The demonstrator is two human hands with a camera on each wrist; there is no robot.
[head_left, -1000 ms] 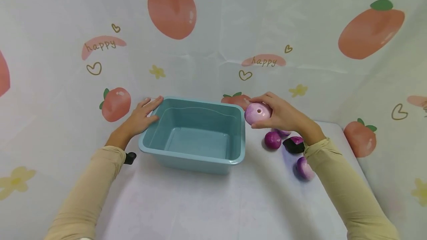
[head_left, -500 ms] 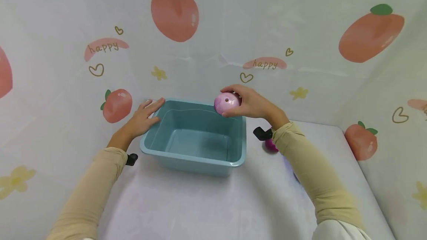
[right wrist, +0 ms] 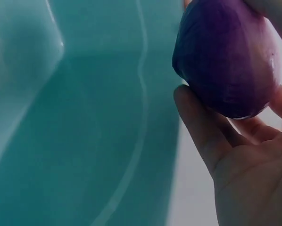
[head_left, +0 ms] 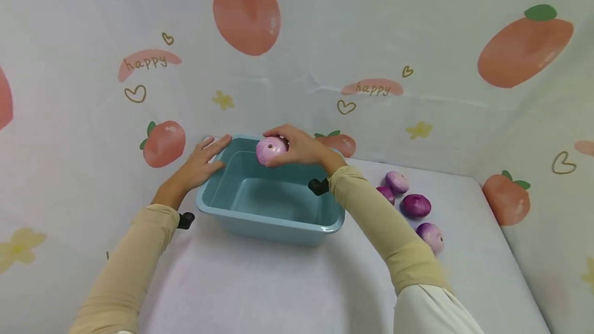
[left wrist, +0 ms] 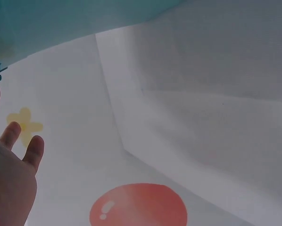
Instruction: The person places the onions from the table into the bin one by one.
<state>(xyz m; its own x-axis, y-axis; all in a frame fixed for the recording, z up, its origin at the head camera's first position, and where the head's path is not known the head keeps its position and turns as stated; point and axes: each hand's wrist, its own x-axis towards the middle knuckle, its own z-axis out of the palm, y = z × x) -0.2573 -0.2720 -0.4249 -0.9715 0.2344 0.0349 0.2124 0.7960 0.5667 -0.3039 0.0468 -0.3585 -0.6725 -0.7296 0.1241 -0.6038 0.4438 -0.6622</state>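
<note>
A light-blue plastic basin (head_left: 271, 220) stands on the table, its floor showing bare in the head view. My left hand (head_left: 197, 166) rests on its left rim with the fingers straight and spread. In the left wrist view, that hand (left wrist: 13, 183) reaches up to the basin's underside and edge (left wrist: 75, 26). My right hand (head_left: 303, 148) grips a pale purple onion (head_left: 268, 152) over the back part of the basin, thumb in front and fingers behind. The right wrist view shows the onion's darker purple side (right wrist: 221, 56) close to the basin wall (right wrist: 122, 117).
Several onions lie on the table right of the basin: a pale one (head_left: 396, 182), a dark purple one (head_left: 416, 205) and a two-toned one (head_left: 431, 237), plus another partly behind the right sleeve (head_left: 371, 210). Behind the table hangs a fruit-printed cloth (head_left: 297, 66).
My right hand has carried the onion leftward, from outside the basin's right rim to over its inside. The left hand has stayed on the rim.
</note>
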